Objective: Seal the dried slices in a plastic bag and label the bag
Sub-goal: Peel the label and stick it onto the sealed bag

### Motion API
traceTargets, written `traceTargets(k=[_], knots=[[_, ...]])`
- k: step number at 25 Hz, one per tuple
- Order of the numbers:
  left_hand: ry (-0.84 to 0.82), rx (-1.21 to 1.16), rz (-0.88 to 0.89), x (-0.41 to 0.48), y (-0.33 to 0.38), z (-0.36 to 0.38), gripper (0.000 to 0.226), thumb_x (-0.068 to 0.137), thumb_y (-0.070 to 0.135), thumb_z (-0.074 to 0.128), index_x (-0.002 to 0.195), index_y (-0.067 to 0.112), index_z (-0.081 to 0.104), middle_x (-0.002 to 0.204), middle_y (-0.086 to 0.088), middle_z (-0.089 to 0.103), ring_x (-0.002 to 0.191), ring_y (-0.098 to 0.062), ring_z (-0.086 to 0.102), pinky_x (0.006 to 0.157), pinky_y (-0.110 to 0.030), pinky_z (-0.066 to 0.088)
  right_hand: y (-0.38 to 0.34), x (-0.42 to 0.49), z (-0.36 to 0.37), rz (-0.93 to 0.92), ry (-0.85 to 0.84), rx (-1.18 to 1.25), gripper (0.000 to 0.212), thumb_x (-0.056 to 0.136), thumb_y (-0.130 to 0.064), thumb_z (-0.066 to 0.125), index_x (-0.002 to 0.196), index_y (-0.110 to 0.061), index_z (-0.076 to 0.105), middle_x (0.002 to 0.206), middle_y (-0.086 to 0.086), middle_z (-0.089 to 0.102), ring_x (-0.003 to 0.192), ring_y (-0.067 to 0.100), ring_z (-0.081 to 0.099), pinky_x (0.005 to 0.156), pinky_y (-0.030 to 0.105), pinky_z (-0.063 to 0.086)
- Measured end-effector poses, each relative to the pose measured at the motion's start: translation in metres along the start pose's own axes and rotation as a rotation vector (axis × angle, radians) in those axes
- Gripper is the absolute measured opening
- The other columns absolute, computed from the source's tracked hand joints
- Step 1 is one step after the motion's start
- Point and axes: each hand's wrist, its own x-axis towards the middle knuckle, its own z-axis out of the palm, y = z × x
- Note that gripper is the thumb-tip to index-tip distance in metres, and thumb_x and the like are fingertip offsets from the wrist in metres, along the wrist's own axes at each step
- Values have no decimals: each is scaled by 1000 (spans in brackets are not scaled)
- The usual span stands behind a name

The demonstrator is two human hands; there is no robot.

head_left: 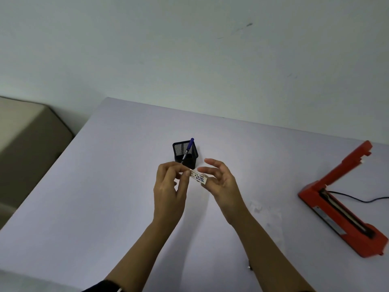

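We hold the written label point(199, 177) just in front of the pen holder point(185, 153). The left hand point(170, 186) pinches one end and the right hand point(221, 182), fingers loosely spread, nips the other, probably to peel its backing.

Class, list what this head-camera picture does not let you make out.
Head view:
label: handwriting too small and blurred to read.
pen: lower part hidden by the mesh pen holder.
heat sealer: cord cut off by the right edge.
faint clear patch on the table: too faint to identify.
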Motion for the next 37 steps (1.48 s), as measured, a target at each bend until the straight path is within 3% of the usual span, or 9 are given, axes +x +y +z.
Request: traceTargets(k=[9, 11, 17, 21, 24, 28, 32, 37], knots=[[66, 44, 167, -3, 1, -4, 16, 87, 12, 55, 86, -1, 64, 93, -16, 58, 85, 2, 45, 75, 1, 38, -3, 6, 4, -95, -65, -280, 23, 80, -27, 67, 103, -27, 66, 108, -4, 63, 84, 6, 63, 80, 24, 55], [68, 39, 177, -4, 1, -3, 15, 87, 12, 55, 86, -1, 64, 92, -18, 58, 86, 2, 45, 76, 1, 38, -3, 6, 2, -124, -95, -296, 20, 79, -30, 66, 98, -32, 68, 108, -4, 62, 89, 13, 64, 84, 32, 55], [66, 29, 201, -4, 4, -3, 35, 94, 27, 47, 86, -2, 65, 90, -19, 59, 84, -5, 49, 76, 2, 38, 1, 10, -3, -123, -86, -314, 9, 82, -25, 68, 87, -32, 67, 101, -5, 64, 93, 19, 62, 88, 44, 53], [75, 44, 173, -2, -3, -5, 21, 89, 17, 53, 86, 0, 64, 92, -9, 56, 83, 0, 46, 73, -1, 39, 5, 13, -5, -114, -57, -195, 4, 80, -17, 69, 83, -19, 68, 87, 0, 69, 87, 21, 66, 84, 37, 55], [33, 14, 70, 2, -12, -13, 12, 90, 14, 54, 86, 5, 62, 92, 2, 55, 79, -1, 50, 71, -4, 41, 10, 18, -10, -113, -8, -141, 4, 80, -11, 70, 81, -14, 67, 82, 4, 70, 80, 16, 65, 80, 25, 54], [-89, -6, -285, 7, -30, -26, 10, 91, 12, 56, 84, 20, 59, 81, 8, 59, 72, 5, 52, 63, -3, 38, 36, 33, -15, 4, 111, -213, 5, 80, -17, 72, 81, -17, 67, 75, -2, 68, 73, 8, 63, 70, 17, 50], [-168, 54, -567, 3, -52, -39, 12, 90, 18, 56, 79, 20, 61, 63, 5, 56, 50, -2, 44, 49, -11, 37, 81, 56, -14, 159, 168, -464, 12, 81, -21, 70, 90, -18, 62, 77, -5, 66, 70, 11, 61, 60, 18, 45], [-237, 131, -736, -11, -72, -57, 13, 86, 17, 57, 77, 21, 65, 72, -6, 68, 56, -10, 49, 51, -19, 36, 135, 88, -3, 315, 148, -782, 10, 80, -23, 65, 89, -24, 63, 93, -1, 69, 84, 21, 63, 70, 27, 48]])
